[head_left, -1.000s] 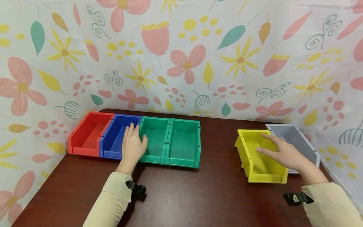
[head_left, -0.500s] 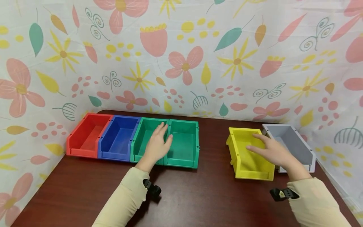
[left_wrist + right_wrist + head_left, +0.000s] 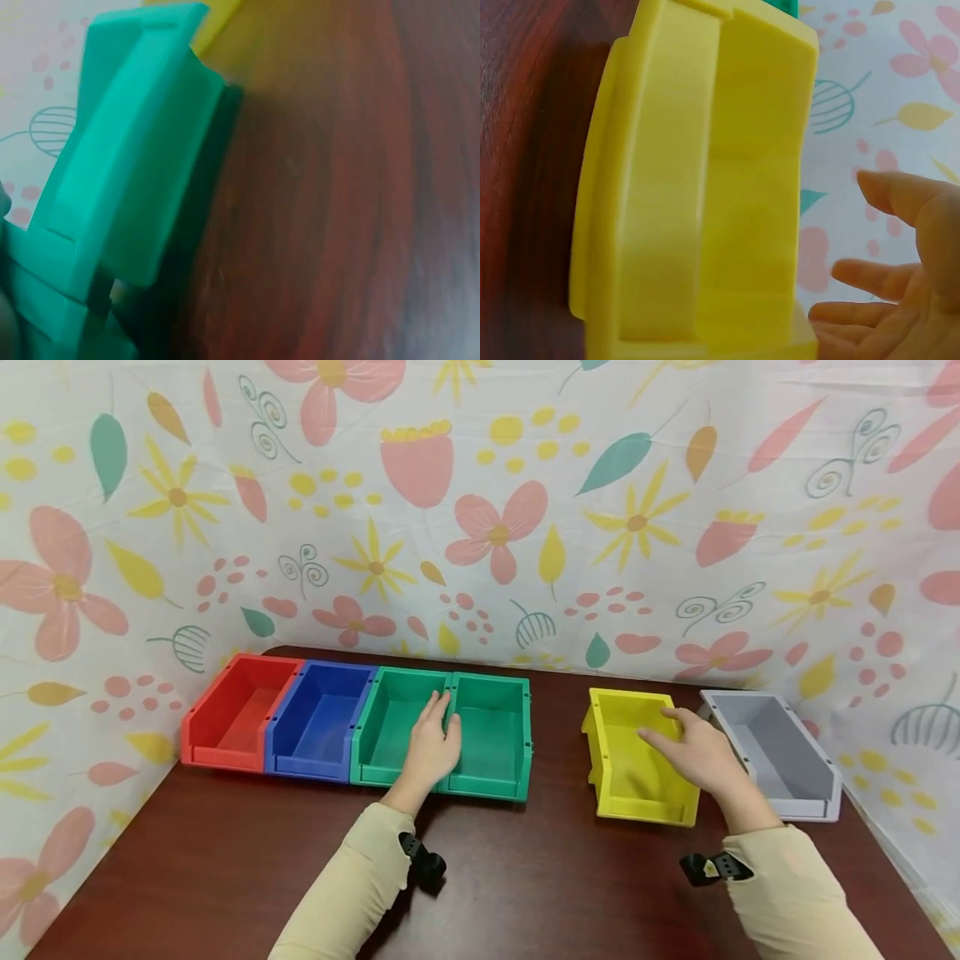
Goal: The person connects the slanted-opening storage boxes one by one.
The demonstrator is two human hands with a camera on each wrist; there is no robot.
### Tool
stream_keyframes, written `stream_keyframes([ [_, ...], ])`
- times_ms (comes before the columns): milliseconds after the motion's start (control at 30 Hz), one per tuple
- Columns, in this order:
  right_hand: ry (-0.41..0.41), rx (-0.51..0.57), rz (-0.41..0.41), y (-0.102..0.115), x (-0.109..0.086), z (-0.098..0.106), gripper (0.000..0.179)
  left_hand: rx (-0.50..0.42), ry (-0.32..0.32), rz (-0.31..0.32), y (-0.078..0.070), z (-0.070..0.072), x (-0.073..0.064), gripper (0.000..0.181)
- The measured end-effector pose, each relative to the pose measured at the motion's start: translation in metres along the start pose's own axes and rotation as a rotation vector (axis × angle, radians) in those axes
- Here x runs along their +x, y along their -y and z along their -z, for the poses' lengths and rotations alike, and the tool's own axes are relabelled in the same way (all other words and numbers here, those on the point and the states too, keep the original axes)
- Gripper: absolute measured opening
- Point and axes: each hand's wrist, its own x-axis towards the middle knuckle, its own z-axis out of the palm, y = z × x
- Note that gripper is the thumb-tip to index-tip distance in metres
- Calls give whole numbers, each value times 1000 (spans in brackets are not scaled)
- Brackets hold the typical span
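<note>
In the head view, a yellow bin (image 3: 637, 752) stands on the dark table at right of centre. My right hand (image 3: 693, 756) is at its right wall, fingers extended and thumb spread over the bin. In the right wrist view, fingertips (image 3: 847, 313) lie along the wall of this bin, where contact is partly hidden. My left hand (image 3: 433, 747) is over the seam between two green bins, the left one (image 3: 393, 718) and the right one (image 3: 487, 739), its fingers fairly straight. Whether it touches them cannot be told.
A blue bin (image 3: 315, 718) and a red bin (image 3: 243, 714) continue the row leftward. Right of the yellow bin stands a grey bin (image 3: 780, 752). A gap of table (image 3: 558, 752) separates the green and yellow bins. Flowered cloth (image 3: 480, 527) hangs behind.
The yellow bin has slid left, away from the grey bin, with my right hand moving along. My left hand has moved right, from the blue bin to the green bins.
</note>
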Motion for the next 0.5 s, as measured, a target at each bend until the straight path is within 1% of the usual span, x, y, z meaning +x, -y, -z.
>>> stream_keyframes([
  [133,-24,71,-45,-7,2,-5,90,-89,-25,84,-4,-2,3,54],
  [267,-47,140,-67,-14,3,-11,91,-150,-38,166,-5,-3,4,55],
  [367,-35,189,-90,-18,4,-13,93,-233,-50,223,-5,-2,6,53],
  [500,10,225,-132,-21,6,-15,97,-338,-72,288,-9,0,9,51],
])
